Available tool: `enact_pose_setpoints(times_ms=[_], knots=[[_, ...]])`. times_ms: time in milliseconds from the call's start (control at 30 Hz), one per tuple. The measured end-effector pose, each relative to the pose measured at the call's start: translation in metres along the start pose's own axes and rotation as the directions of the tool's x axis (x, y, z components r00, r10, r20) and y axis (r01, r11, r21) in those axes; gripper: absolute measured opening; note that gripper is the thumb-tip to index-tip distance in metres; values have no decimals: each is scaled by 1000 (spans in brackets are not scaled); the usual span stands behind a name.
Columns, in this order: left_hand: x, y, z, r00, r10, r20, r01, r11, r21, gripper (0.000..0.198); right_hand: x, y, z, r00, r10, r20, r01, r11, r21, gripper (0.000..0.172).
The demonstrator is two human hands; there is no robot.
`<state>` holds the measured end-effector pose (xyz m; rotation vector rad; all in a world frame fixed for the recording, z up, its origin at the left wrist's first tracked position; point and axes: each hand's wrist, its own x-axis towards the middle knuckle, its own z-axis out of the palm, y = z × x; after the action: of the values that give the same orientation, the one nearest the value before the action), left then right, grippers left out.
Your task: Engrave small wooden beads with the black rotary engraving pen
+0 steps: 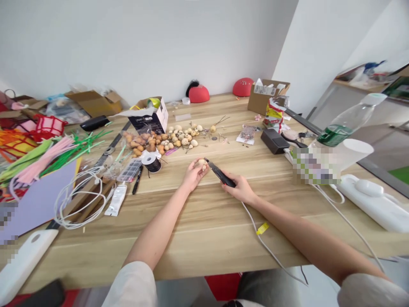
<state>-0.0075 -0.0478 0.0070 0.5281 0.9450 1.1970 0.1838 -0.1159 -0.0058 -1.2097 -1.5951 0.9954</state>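
Note:
My left hand [194,175] pinches a small pale speckled egg-shaped piece [202,162] between its fingertips, above the wooden tabletop [198,251]. My right hand [239,188] grips a black corded pen-like tool [220,173], its tip at or very near the egg-shaped piece. A white cable [252,217] trails from the tool across the table. Beyond my hands lies a pile of small speckled and brown eggs or nuts [164,138]. A spool of black cord [152,162] sits to the left of my left hand.
A black marker [137,179], a compartment box [129,170] and a white tube [115,201] lie at left, beside coiled white wire [79,198] and colored pipe cleaners [47,155]. A water bottle [348,121], black adapter [275,140] and white power strip [372,201] occupy the right; cardboard boxes line the back.

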Motion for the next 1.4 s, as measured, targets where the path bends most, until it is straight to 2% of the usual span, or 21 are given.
enact_pose_setpoints(times_ms=[200,300,633,900,1200,1400], knots=[[-1,1,-2,999,20,38,-20,1000,12,39,-1,-1,3,994,100,-40,-95,988,120,69],[-1,1,-2,999,24,34,-24,1000,17,40,-1,-2,4,992,118,-39,-112,984,137,72],[-1,1,-1,999,21,28,-21,1000,13,23,-2,-1,5,995,95,-29,-90,987,133,65],[-2,0,-1,999,18,35,-19,1000,22,30,-2,3,4,998,61,-29,-56,990,133,64],[0,-1,-3,998,28,59,-30,999,40,27,-2,6,4,998,59,-19,-56,991,122,66],[1,-3,-5,999,29,39,-30,999,23,37,-2,7,4,998,59,-19,-56,992,117,66]])
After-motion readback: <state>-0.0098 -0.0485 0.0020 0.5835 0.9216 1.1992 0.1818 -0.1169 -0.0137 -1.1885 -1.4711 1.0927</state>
